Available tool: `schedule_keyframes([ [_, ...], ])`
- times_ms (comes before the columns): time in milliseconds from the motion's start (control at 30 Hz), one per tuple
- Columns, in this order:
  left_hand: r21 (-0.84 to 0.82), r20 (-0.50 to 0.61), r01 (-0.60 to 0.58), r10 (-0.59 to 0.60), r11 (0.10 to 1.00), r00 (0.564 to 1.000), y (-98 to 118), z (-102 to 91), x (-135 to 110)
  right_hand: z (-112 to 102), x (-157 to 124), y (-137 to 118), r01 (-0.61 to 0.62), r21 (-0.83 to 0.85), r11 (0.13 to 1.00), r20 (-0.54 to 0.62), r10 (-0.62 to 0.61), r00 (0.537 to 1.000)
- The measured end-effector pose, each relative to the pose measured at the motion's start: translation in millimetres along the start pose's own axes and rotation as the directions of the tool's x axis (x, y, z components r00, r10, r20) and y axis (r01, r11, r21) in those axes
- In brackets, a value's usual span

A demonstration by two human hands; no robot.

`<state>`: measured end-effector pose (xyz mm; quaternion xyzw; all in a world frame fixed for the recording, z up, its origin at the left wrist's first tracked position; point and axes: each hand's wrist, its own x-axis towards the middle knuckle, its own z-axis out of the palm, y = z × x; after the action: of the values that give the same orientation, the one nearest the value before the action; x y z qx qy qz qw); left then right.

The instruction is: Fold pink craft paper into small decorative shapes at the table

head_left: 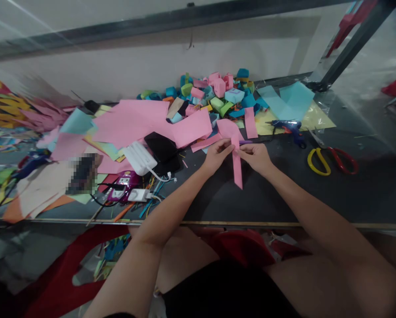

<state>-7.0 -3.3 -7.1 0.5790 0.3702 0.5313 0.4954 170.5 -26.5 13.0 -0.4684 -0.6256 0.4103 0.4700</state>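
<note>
Both my hands pinch a long pink paper strip (pixel 237 170) over the dark table (pixel 270 201). My left hand (pixel 218 155) grips its left edge, fingers closed. Opposite it, my right hand (pixel 256 155) holds the right edge between thumb and fingers. The strip's lower end hangs toward me and is cut at a slant. A wider pink paper piece (pixel 228 127) curves just beyond my fingertips; whether it joins the strip I cannot tell. Something thin and purple (pixel 246 142) shows behind my right fingers. Another pink strip (pixel 250 123) lies a little farther back.
Folded paper pieces (pixel 219 87) in several colours are heaped at the back. Right of my hands lie a blue glue gun (pixel 288 127) and scissors (pixel 321 161) with yellow and red handles. Pink sheets (pixel 131 119), a white power bank (pixel 140 157) and a purple power strip (pixel 122 185) spread leftward.
</note>
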Motion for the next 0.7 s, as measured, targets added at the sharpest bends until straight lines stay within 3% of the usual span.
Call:
schedule_keyframes([
  [133, -0.048, 0.111, -0.003, 0.008, 0.999, 0.994, -4.0, -3.1, 3.3, -0.5, -0.1, 1.3, -0.022, -0.074, 0.997, 0.042, 0.025, 0.999],
  [333, 0.02, 0.098, -0.07, 0.068, 0.997, 0.993, -3.7, -4.7, 3.0, 1.9, 1.0, 4.2, -0.041, -0.028, 0.999, 0.052, 0.043, 0.998],
  [533, 0.233, 0.142, -0.222, 0.193, 0.947, 0.971, 2.6, -6.4, 1.7, 3.1, 4.3, 5.4, -0.137, 0.103, 0.985, 0.051, 0.133, 0.99],
  [700, 0.261, 0.208, -0.346, 0.298, 0.901, 0.932, 2.9, -9.1, 2.2, 2.8, 3.7, 2.1, -0.192, 0.195, 0.962, 0.049, 0.186, 0.981],
])
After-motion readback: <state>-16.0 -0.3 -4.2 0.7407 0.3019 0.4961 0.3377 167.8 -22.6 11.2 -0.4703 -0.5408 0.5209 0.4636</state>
